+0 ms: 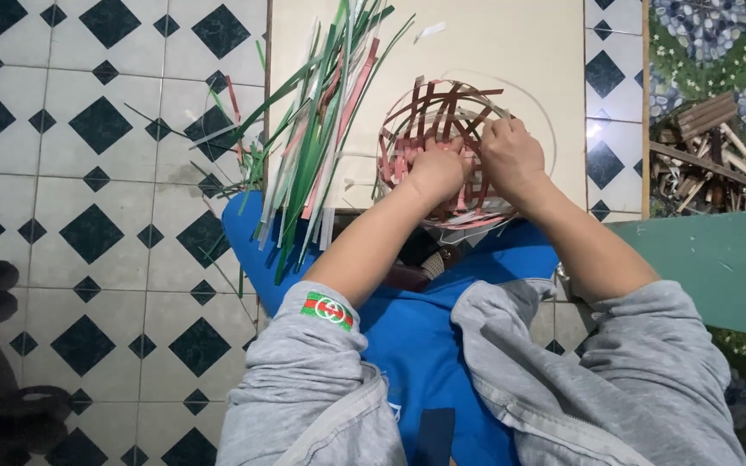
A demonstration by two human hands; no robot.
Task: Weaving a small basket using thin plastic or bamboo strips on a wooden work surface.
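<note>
Near the front edge of the cream board (511, 43), over my lap, I have both hands on a half-woven basket (442, 142) made of brown and pink strips. My left hand (436, 173) is curled nearly closed on the near left side of the weave, fingers tucked down among the pink strips; I cannot tell exactly which strip it pinches. My right hand (512, 155) is bent over the right side of the basket, fingers folded in and pressing on the brown strips there. The two hands sit just beside each other, almost touching across the middle of the weave. The basket rests partly on the board and partly over my blue apron (416, 336), its open brown ribs fanning toward the board's far edge. Along the board's left edge lies a loose bundle of strips (317, 129), green, white and pink, spilling over the front left corner onto the apron and the tiled floor (97, 216). Off the right edge, a pile of wooden sticks (710, 151) lies behind a green surface (718, 259).
</note>
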